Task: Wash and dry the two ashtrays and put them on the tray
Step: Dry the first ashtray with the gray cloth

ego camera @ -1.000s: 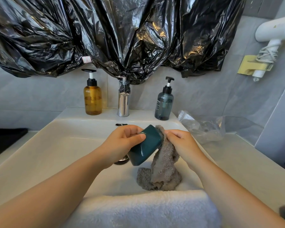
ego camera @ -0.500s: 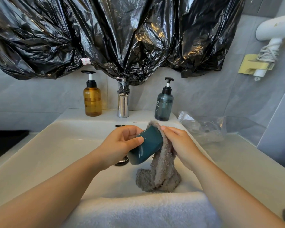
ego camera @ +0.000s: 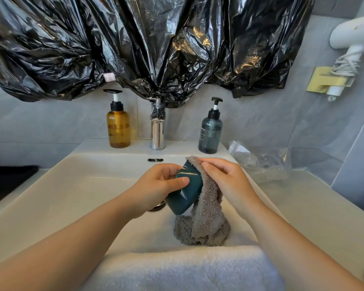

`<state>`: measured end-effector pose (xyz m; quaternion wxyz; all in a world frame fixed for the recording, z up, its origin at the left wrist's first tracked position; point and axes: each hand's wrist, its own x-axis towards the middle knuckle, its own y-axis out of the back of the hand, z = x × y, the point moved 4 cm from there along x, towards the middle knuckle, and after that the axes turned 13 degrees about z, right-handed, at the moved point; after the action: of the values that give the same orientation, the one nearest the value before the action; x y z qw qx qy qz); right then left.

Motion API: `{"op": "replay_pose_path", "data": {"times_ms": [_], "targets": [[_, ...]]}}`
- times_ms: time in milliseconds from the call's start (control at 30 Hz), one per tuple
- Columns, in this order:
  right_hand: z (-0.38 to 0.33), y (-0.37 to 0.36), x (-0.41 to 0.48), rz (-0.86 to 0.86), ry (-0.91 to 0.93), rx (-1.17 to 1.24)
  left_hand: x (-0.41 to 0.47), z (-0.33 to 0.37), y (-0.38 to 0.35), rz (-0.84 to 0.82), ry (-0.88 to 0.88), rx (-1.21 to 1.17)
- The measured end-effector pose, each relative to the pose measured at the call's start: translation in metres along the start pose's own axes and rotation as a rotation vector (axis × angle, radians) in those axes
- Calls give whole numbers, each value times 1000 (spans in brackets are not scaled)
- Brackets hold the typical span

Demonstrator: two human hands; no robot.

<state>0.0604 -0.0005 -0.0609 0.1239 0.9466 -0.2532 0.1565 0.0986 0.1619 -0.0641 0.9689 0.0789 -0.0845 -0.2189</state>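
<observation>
A teal ashtray (ego camera: 185, 196) held above a white sink (ego camera: 72, 185).
The left grip (ego camera: 158, 185) curls round the tilted ashtray; the right grip (ego camera: 225, 177) pinches a grey cloth (ego camera: 206, 219) against its rim, the cloth's tail resting in the sink.

A smooth, glossy dark-teal ashtray (ego camera: 187, 194), glazed-looking, shows bright streaks where the left hand (ego camera: 156, 185) grips it. Against its right side, the right hand (ego camera: 225, 177) pinches a grey, fluffy, matt cloth (ego camera: 208, 223). Beneath the grip is a smooth, softly shiny white sink (ego camera: 72, 185), and nearer than it a thick white terry towel (ego camera: 177, 269). Beyond the grip are a mirror-bright metal tap (ego camera: 157, 133) and crinkled glossy black plastic sheeting (ego camera: 156, 49).
</observation>
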Motion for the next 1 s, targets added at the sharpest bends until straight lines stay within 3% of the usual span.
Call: {"op": "replay_pose_path", "data": {"times_ms": [133, 333, 600, 733, 833, 1000], "targets": [[2, 8, 1, 113, 88, -121, 1, 1, 3, 35, -28, 39], [-15, -13, -10, 31, 375, -296, 3, 4, 2, 56, -113, 200], [-6, -4, -6, 99, 235, -241, 0, 1, 3, 81, -109, 236], [-11, -6, -12, -12, 329, -258, 1, 5, 6, 106, -116, 239], [-13, -11, -8, 13, 356, -284, 0, 6, 7, 106, -125, 234], [3, 6, 1, 102, 134, -144, -2, 6, 9, 103, -102, 168]]}}
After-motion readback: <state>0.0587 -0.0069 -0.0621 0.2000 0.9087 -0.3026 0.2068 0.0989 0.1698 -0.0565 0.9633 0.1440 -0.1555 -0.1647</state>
